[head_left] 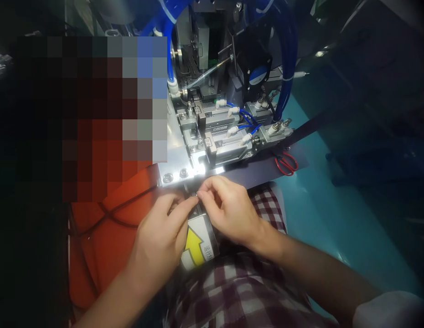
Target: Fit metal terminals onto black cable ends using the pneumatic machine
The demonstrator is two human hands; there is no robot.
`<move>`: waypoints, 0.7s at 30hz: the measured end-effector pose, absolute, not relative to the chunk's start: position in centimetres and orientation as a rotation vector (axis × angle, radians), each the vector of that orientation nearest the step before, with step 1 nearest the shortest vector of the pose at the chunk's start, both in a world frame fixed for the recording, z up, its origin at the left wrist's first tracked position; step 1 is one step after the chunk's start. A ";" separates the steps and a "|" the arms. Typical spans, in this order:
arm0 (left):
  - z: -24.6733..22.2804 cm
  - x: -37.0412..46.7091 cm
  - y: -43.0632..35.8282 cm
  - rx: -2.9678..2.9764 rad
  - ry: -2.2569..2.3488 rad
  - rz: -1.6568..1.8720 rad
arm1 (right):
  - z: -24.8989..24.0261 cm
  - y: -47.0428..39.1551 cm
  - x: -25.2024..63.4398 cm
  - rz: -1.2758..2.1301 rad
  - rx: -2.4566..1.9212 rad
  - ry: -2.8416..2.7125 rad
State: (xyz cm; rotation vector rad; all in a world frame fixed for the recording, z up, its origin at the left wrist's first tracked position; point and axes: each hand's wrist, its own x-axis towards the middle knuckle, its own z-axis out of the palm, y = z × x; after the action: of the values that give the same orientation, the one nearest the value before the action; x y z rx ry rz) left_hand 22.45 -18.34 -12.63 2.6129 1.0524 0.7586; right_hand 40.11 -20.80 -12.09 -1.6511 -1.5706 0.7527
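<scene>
Both hands meet at the front edge of a metal machine point(229, 132), with their fingertips nearly touching. My left hand point(164, 228) is closed, thumb and fingers pinched on something too small to make out. My right hand point(230, 209) is closed in a similar pinch beside it, and what lies between its fingertips is hidden. Just below the fingers is a white label point(207, 232) with a yellow arrow point(195, 246). A bright metal plate point(174, 171) with bolts lies just beyond my left hand.
Blue air tubes point(289, 59) arch over the machine. Red-handled scissors point(286, 164) lie on a dark strip point(256, 175) at the right. An orange surface point(109, 246) with dark cords is at the left. Checked cloth point(229, 291) covers the lap. A blurred block hides the upper left.
</scene>
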 end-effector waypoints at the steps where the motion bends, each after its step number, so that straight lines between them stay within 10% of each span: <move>1: -12.7 22.4 -18.3 2.609 1.056 0.762 | -12.3 -20.9 40.1 0.730 -1.648 -1.582; 21: -12.6 22.4 -18.3 2.605 1.048 0.763 | -13.7 -21.1 39.4 1.184 -1.643 -1.067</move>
State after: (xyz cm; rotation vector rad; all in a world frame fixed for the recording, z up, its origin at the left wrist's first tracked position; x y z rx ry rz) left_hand 22.42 -18.31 -12.55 2.6054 1.0480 0.7631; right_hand 39.39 -21.05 -13.69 -1.6429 -1.0669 1.1836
